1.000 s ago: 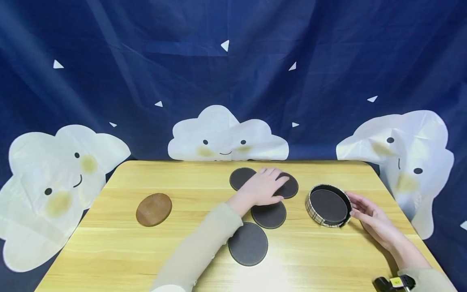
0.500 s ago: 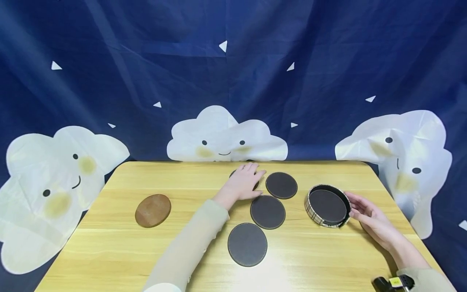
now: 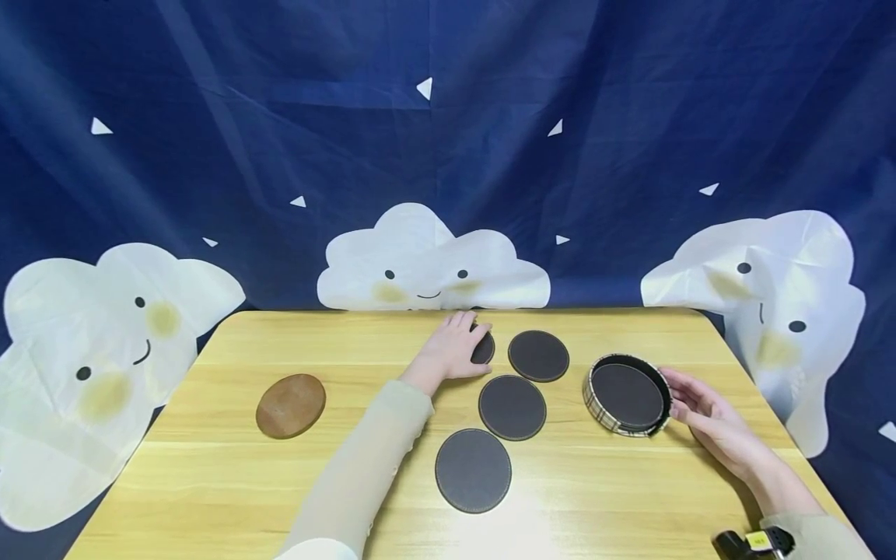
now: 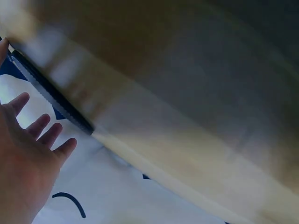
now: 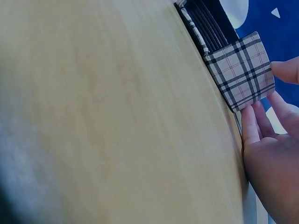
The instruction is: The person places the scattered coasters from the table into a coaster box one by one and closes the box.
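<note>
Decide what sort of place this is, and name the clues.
Probably an indoor recording corner: a blue cloth with smiling clouds hangs behind a wooden table, and a small black device sits at the right sleeve.

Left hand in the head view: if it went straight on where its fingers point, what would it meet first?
Past the dark coaster at its fingers, the left hand would probably meet the white cloud on the blue backdrop; how far behind the table that hangs is unclear.
</note>
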Available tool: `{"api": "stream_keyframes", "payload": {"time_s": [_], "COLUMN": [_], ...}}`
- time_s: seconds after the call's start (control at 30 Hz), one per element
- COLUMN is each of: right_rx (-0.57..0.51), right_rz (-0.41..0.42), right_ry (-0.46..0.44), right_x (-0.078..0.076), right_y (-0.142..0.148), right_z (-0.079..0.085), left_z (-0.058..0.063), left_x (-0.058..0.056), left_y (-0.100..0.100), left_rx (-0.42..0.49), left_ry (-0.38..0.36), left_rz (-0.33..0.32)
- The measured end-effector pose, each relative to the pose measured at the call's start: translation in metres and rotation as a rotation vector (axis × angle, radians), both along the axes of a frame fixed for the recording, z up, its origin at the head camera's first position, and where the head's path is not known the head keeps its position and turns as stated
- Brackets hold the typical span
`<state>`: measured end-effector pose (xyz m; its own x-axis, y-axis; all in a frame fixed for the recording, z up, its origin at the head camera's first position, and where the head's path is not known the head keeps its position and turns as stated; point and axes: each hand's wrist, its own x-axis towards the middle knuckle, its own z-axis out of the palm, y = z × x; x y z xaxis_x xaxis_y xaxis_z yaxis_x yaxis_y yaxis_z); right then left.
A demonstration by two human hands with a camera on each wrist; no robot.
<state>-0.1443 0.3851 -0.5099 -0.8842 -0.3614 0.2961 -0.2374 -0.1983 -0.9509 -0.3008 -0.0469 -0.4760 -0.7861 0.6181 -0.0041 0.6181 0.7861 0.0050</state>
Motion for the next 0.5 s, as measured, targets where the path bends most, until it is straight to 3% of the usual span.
{"api": "stream_keyframes", "payload": {"time_s": [0.3,0.5], "right_rx": [0.017,0.036], "right_rz": [-0.019,-0.044], "right_ry": [-0.006,-0.008], "right_x": [0.0015,0.0006], "right_y": [-0.0002,0.0004], "right_z": [0.0001,-0.0007], "left_z": [-0.0089,-0.0085], "left_x": [-0.0068,-0.0046], "left_y": [0.0020,0.0041], "left_rx": [0.023,0.001], "left_ry": [-0.083,-0.087], "left_rz": [0.051,0.069]}}
